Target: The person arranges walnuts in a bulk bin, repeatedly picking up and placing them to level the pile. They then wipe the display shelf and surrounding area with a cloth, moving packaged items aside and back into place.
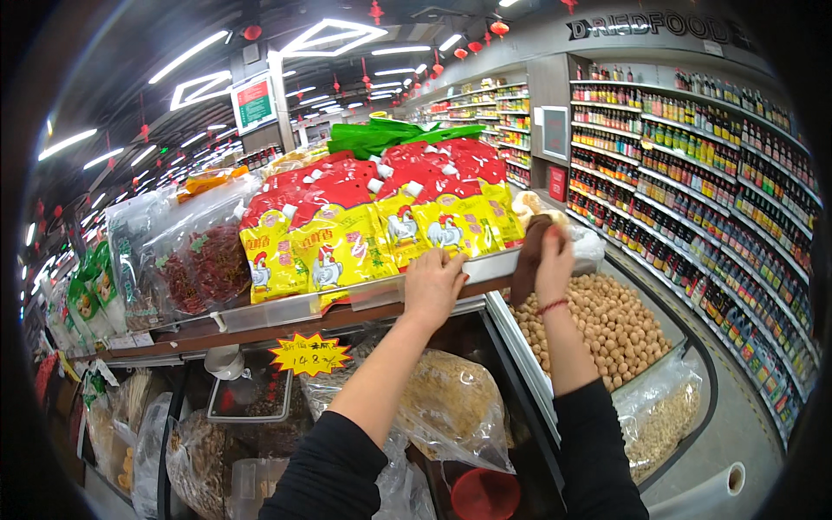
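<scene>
In my right hand (554, 260) is a brown cloth (530, 260), which hangs against the right end of the shelf's front edge. My left hand (434, 283) rests on the clear edge strip (383, 290) of the shelf, fingertips by the red and yellow pouches (351, 250) with white caps. Whether its fingers grip the strip I cannot tell. The pouches stand in rows, with green packages (383, 135) behind them. Below my right hand lies a heap of walnuts (601, 325) in a bin. Under my left forearm is a clear bag of dried food (448, 396).
Bags of dried red chillies (214, 263) stand left on the shelf. A yellow price sign (311, 354) and a white bowl (224, 362) are below it. A red round lid (485, 497) lies in the lower bin. Bottle shelves (689, 188) line the right wall, across an aisle.
</scene>
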Available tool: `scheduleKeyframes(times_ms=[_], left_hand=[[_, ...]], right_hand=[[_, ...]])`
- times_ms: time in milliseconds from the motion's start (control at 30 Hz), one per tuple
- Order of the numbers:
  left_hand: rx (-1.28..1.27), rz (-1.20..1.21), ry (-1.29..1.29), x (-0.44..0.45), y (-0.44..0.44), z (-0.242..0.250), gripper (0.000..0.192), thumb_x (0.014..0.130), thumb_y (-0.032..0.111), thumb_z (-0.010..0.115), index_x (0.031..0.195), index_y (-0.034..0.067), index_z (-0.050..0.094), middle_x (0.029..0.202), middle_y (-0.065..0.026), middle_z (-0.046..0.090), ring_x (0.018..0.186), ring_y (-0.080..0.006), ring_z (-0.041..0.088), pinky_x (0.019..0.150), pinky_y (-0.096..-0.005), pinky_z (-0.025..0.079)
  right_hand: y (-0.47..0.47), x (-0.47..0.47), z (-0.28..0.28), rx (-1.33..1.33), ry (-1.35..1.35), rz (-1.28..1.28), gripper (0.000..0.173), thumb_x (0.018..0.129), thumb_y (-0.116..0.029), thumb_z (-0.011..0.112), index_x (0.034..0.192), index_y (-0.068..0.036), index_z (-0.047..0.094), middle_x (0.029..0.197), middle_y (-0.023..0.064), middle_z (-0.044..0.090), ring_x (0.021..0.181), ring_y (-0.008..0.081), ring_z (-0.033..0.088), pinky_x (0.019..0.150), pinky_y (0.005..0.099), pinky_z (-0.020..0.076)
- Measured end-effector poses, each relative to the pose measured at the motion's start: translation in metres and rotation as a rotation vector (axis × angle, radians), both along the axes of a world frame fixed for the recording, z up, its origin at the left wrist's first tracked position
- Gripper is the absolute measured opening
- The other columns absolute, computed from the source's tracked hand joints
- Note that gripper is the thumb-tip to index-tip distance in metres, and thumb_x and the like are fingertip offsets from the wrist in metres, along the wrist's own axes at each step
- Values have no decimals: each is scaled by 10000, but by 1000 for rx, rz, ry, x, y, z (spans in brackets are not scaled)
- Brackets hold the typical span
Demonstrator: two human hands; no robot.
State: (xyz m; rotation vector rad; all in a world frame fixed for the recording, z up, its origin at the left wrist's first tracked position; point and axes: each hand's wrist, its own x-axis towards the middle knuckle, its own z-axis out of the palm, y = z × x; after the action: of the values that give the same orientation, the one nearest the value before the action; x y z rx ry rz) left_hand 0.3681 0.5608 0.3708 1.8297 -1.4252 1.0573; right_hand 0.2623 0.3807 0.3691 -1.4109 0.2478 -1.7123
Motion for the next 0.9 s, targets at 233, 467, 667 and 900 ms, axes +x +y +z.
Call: scheduleKeyframes(times_ms=[233,467,667,900], left_hand=[[-49,-23,12,-1,2,1,286,715,171,708,994,143,649,838,-74,525,797,-274,543,695,-403,438],[23,66,-6,-1,1,1,299,719,180,701,1013,153,650,868,-56,534,854,-243,546,744,-377,434],[-7,-7,48,-3,3,2,296,738,187,696,1028,144,650,875,-56,533,858,-243,539,739,-382,428],[26,-4,10,-1,1,3,286,746,206,693,1021,143,642,950,-73,535,936,-264,518,812,-408,401]], right_hand=[[34,19,-17,-623,364,-431,309,820,-230,619,1085,-78,574,1116,129,553,1100,309,477,1082,532,176],[56,26,-19,-804,302,-385,356,811,-181,624,1131,-56,533,1174,157,523,1198,340,434,1082,523,205],[20,11,-15,-835,371,-348,276,798,-137,644,1049,-54,563,1014,125,584,1031,312,533,1013,485,310],[-5,28,78,-71,285,-307,389,922,-376,505,988,-1,583,899,233,635,846,405,606,727,448,468]])
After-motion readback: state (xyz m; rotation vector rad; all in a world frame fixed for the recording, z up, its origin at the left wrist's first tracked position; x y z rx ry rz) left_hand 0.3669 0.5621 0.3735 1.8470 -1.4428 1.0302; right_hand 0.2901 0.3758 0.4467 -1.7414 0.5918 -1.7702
